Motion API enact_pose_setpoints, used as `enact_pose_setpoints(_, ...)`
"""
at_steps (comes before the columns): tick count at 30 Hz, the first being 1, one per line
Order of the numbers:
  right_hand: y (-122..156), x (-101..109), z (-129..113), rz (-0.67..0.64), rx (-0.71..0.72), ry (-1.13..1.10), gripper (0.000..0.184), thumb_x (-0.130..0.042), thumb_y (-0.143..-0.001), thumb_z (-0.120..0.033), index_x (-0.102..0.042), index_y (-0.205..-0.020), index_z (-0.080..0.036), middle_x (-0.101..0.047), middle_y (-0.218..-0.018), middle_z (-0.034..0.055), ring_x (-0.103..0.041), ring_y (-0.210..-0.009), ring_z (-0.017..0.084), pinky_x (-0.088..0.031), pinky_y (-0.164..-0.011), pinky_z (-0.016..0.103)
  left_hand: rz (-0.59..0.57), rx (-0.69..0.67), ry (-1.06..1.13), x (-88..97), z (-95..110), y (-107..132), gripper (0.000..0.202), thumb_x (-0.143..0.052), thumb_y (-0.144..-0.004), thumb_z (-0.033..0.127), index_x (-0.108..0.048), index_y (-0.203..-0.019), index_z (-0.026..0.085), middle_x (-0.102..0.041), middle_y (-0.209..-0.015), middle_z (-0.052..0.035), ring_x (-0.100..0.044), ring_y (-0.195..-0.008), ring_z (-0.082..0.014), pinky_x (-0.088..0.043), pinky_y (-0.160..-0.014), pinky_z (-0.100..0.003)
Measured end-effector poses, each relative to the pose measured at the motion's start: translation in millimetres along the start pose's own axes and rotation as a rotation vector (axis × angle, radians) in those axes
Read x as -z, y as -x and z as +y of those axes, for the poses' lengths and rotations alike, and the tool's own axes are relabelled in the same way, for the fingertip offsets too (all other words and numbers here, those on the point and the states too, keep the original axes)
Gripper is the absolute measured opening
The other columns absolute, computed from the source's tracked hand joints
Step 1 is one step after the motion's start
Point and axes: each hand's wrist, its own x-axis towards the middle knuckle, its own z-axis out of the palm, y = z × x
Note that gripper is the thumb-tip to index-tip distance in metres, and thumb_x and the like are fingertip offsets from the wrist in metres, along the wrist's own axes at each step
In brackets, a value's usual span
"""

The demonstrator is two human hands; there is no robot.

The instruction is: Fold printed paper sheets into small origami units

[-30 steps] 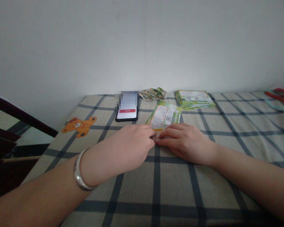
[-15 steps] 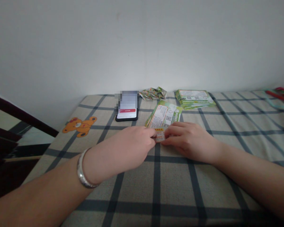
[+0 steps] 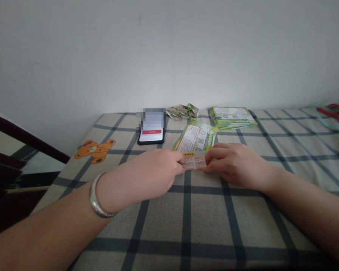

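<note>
I have a small printed slip (image 3: 194, 162) on the near side of the green cards (image 3: 193, 138), roughly mid-way across the bench (image 3: 164, 229), and both my hands are bent in on it: the fingers of my left hand (image 3: 151, 174) are closed on its left end, those of my right hand (image 3: 233, 165) on its right end, though the undersides of both grips are hidden from me. The slip looks thin, so I'd judge that pulling my hands apart too hard could tear or crease it, and that easing off one end alone could let that end spring up or the whole slip skew. Its far edge meets the green cards so closely that I cannot tell whether it overlaps them; if it does, a shove away from me could push them out of line, perhaps towards the stack (image 3: 232, 116) at the far right. My right knuckles sit close by those cards too, so a careless lift could catch a corner. The phone (image 3: 151, 130) and the crumpled packets (image 3: 183, 112) lie farther off, at less risk unless my left arm swings forward. The checked cloth could also ruck up if I press and drag.
</note>
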Motion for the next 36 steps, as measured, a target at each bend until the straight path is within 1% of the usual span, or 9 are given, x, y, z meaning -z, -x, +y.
enact_pose_setpoints(4,3.0,2.9,2.4,-0.004,0.010,-0.031,0.022,-0.053,-0.087,-0.014,-0.073,-0.090,-0.023,-0.065,-0.088,0.0033,-0.056,-0.079,0.015,-0.040,-0.066,0.029,0.023,-0.042,0.020,-2.9,-2.6,0.5,0.032,-0.048,-0.082,0.004,-0.070,-0.097,0.022,-0.068,-0.099,-0.0028,-0.063,-0.092,-0.0160,-0.048,-0.088,-0.029)
enact_pose_setpoints(8,5.4,5.7,5.8,-0.007,0.029,-0.067,0.025,-0.050,-0.089,-0.012,-0.073,-0.091,-0.023,-0.065,-0.086,0.0030,-0.056,-0.080,0.015,-0.041,-0.067,0.030,0.025,-0.043,0.004,-4.8,-6.2,1.0,0.030,-0.048,-0.082,0.005,-0.072,-0.091,0.021,-0.068,-0.100,-0.0036,-0.063,-0.093,-0.0165,-0.049,-0.086,-0.029)
enact_pose_setpoints(16,8.5,3.7,9.5,-0.001,0.037,-0.114,0.028,-0.051,-0.086,-0.006,-0.074,-0.089,-0.023,-0.067,-0.090,0.0024,-0.058,-0.083,0.015,-0.044,-0.071,0.029,0.047,-0.005,0.038,-2.7,-13.6,2.0,0.032,-0.047,-0.086,0.012,-0.074,-0.098,0.025,-0.067,-0.102,-0.0033,-0.064,-0.090,-0.0151,-0.050,-0.086,-0.029)
enact_pose_setpoints(23,9.5,-5.0,16.1,0.081,0.011,-0.218,0.034,-0.049,-0.079,0.001,-0.074,-0.086,-0.022,-0.068,-0.088,0.0023,-0.060,-0.081,0.014,-0.046,-0.074,0.027,0.059,0.023,0.039,-2.8,-16.3,-1.3,0.031,-0.049,-0.086,0.014,-0.075,-0.096,0.029,-0.061,-0.125,-0.0020,-0.061,-0.105,-0.0181,-0.048,-0.093,-0.034)
enact_pose_setpoints(26,8.3,-7.1,16.7,0.112,-0.008,-0.251,0.035,-0.048,-0.076,0.002,-0.073,-0.081,-0.021,-0.068,-0.085,0.0023,-0.059,-0.079,0.013,-0.046,-0.071,0.027,0.061,0.022,0.047,-4.0,-17.1,-2.1,0.031,-0.048,-0.088,0.014,-0.074,-0.096,0.027,-0.063,-0.122,-0.0027,-0.061,-0.106,-0.0181,-0.047,-0.095,-0.035)
enact_pose_setpoints(30,4.3,-7.8,13.9,0.126,-0.046,-0.184,0.029,-0.048,-0.079,-0.003,-0.072,-0.080,-0.019,-0.068,-0.084,0.0042,-0.060,-0.080,0.016,-0.047,-0.072,0.029,0.098,0.039,0.015,-10.7,-15.0,-4.5,0.029,-0.047,-0.088,0.014,-0.073,-0.093,0.024,-0.066,-0.111,-0.0038,-0.062,-0.099,-0.0183,-0.050,-0.089,-0.035)
enact_pose_setpoints(32,1.9,-9.1,12.5,0.150,-0.087,-0.126,0.024,-0.050,-0.081,-0.008,-0.071,-0.085,-0.019,-0.068,-0.085,0.0052,-0.060,-0.081,0.018,-0.047,-0.073,0.031,0.154,0.055,-0.054,-15.7,-11.9,-6.9,0.025,-0.046,-0.089,0.015,-0.069,-0.098,0.018,-0.066,-0.104,-0.0068,-0.062,-0.094,-0.0199,-0.051,-0.085,-0.036)
enact_pose_setpoints(34,-0.4,-11.6,12.2,0.190,-0.125,-0.099,0.020,-0.054,-0.083,-0.014,-0.070,-0.094,-0.018,-0.069,-0.091,0.0068,-0.061,-0.086,0.020,-0.049,-0.076,0.033,0.188,0.080,-0.148,-20.7,-8.4,-9.7,0.019,-0.047,-0.090,0.018,-0.065,-0.094,0.014,-0.064,-0.096,-0.0087,-0.061,-0.089,-0.0220,-0.052,-0.079,-0.037)
enact_pose_setpoints(36,-2.2,-14.5,12.9,0.227,-0.145,-0.089,0.025,-0.060,-0.083,-0.023,-0.068,-0.107,-0.017,-0.069,-0.103,0.0096,-0.062,-0.094,0.023,-0.050,-0.083,0.037,0.213,0.107,-0.175,-25.2,-5.7,-12.0,0.016,-0.049,-0.091,0.022,-0.062,-0.091,0.014,-0.063,-0.093,-0.0085,-0.060,-0.088,-0.0231,-0.051,-0.077,-0.038)
